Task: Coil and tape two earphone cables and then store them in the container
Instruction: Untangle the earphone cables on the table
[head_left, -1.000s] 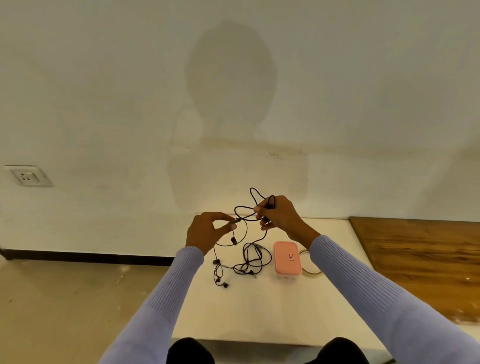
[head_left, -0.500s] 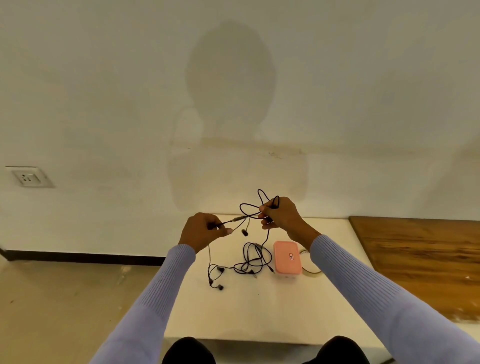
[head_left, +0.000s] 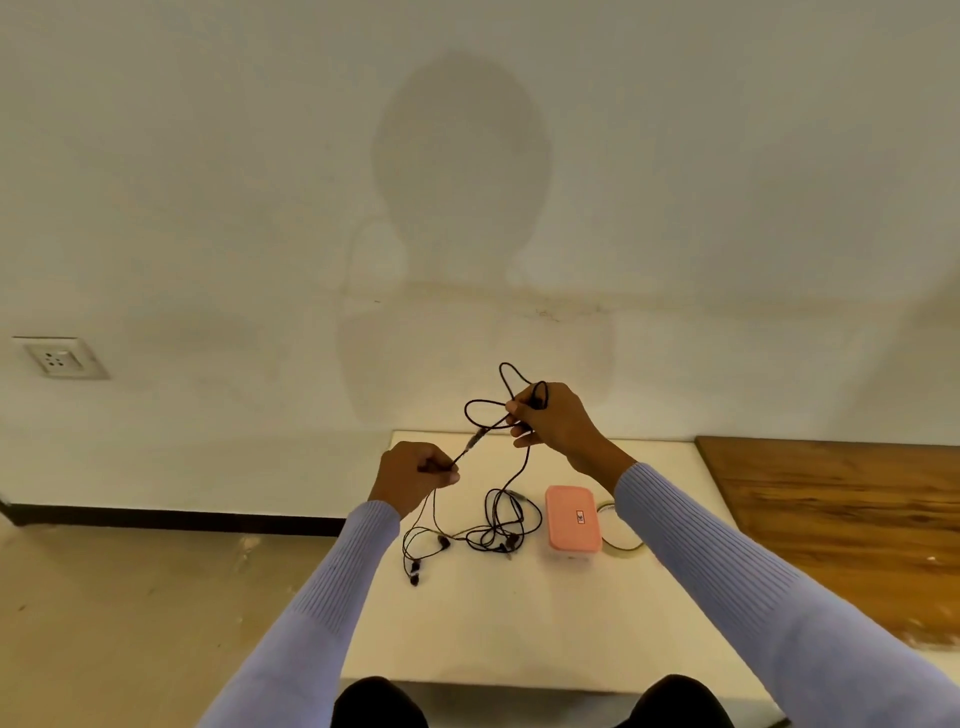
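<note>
The cable (head_left: 480, 410) in hand hangs in the air above the table (head_left: 519, 623), left of and above the box (head_left: 573, 522): a few loose loops stick up from the right hand (head_left: 550, 423), whose fingertips pinch them together, and a taut run slopes down from there to the left hand (head_left: 415, 475), which is curled round the strand, seemingly near its plug. From both hands the rest of the cable drops to the table, where its earbuds lie left of the box. To coil well, I judge the right hand should keep the gathered loops pinched at one point while the left feeds each new turn with light, even tension, making loops of like size and lifting the tail clear of the heap (head_left: 501, 525) so that it does not drag the other strands up. That dark heap lies just left of the box, and I cannot tell how much of it belongs to the held cable. By count: two cables seem present, tangled close; one pink box with its lid on; one tape roll (head_left: 621, 543), touching or just beside the box on its right and partly hidden by the right sleeve; two hands, both busy. Nothing is taped or stored yet.
</note>
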